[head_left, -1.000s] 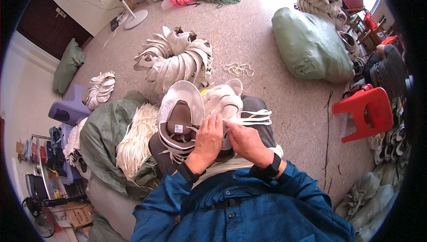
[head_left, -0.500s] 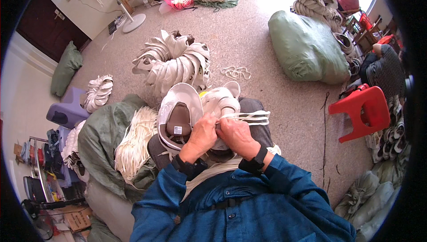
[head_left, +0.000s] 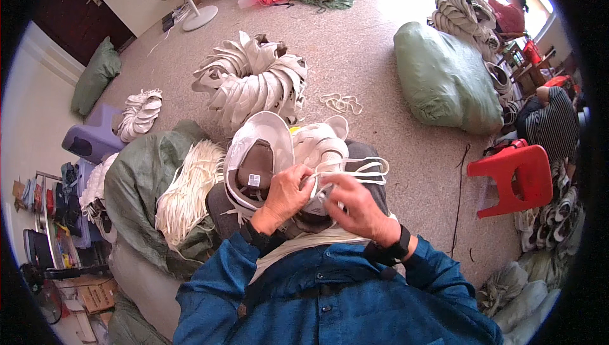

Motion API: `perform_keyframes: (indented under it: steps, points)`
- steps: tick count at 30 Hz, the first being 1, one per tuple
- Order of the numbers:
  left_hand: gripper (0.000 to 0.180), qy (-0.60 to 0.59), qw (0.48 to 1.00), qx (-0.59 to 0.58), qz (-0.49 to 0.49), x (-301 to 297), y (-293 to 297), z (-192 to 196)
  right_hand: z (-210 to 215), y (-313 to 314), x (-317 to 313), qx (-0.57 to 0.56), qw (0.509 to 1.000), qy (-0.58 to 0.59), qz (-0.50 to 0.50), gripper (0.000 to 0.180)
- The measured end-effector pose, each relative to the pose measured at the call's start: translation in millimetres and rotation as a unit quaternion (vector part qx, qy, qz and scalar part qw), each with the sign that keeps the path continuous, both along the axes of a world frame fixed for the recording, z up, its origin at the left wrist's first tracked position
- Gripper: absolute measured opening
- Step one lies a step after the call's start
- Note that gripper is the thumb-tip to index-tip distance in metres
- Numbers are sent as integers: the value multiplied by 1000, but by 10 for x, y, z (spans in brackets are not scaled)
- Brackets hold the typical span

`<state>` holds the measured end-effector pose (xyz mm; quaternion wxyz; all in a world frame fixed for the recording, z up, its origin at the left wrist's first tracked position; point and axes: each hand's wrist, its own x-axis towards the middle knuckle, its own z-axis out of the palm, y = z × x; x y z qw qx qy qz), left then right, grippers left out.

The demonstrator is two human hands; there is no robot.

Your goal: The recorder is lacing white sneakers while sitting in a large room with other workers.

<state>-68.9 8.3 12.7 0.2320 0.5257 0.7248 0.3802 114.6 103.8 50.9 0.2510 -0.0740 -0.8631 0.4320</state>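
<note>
Two pale shoe uppers lie side by side on my lap. The left upper (head_left: 271, 130) faces up and shows a brown inside with a small white label. Closer to my right knee is the second upper (head_left: 315, 145), with white shoelace (head_left: 375, 166) looping out to its right. My left hand (head_left: 287, 194) is closed at its lacing area, pinching the lace. Just right of it, my right hand (head_left: 360, 208) has curled, slightly blurred fingers drawn together at the lace. Its fingertips are partly hidden.
A bundle of cream laces (head_left: 190, 186) lies on green sacking (head_left: 136, 183) at my left. Ahead, a ring of uppers (head_left: 254, 88) and a loose lace (head_left: 341, 103) rest on the floor. A stuffed green sack (head_left: 444, 78) and red stool (head_left: 523, 177) stand right; people sit beyond.
My right hand has moved right and toward me, away from my left hand, its fingers shifting at the lace. My left hand stays at the shoe. The view has tilted slightly.
</note>
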Motion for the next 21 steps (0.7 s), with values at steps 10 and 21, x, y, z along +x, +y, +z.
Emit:
perform_keyframes:
  steps: [10, 21]
  points:
    - [16, 30, 999, 26, 29, 87, 29, -29, -220, 84, 617, -449, 786, -372, 207, 34]
    - [23, 260, 957, 100, -83, 194, -316, 38, 158, 543, 950, -402, 899, -85, -152, 14]
